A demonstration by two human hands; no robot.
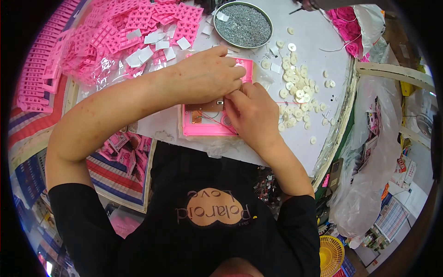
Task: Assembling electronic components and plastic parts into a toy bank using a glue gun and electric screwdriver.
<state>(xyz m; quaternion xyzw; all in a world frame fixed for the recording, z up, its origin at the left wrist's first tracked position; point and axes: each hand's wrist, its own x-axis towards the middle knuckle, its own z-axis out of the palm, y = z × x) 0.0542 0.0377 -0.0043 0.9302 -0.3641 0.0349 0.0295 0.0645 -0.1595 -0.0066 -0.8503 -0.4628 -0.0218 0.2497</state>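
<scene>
In front of me on the table lies a shallow pink plastic casing (210, 130). A brown circuit board (203, 106) sits inside it, and thin red wires run across the casing's near part. My left hand (207, 76) reaches over the far side of the casing with its fingers curled down; what they hold is hidden. From the right, my right hand (254, 115) pinches its fingertips together at the board's right end, close to the left fingers. Whatever is between those fingertips is too small or covered to make out.
A round metal dish (243, 25) of small screws stands at the back. Many cream round discs (297, 87) lie scattered to the right. Pink button pads (138, 18) are heaped at the back left with white square pieces (139, 56). Pink wire bundles (346, 27) sit at the far right.
</scene>
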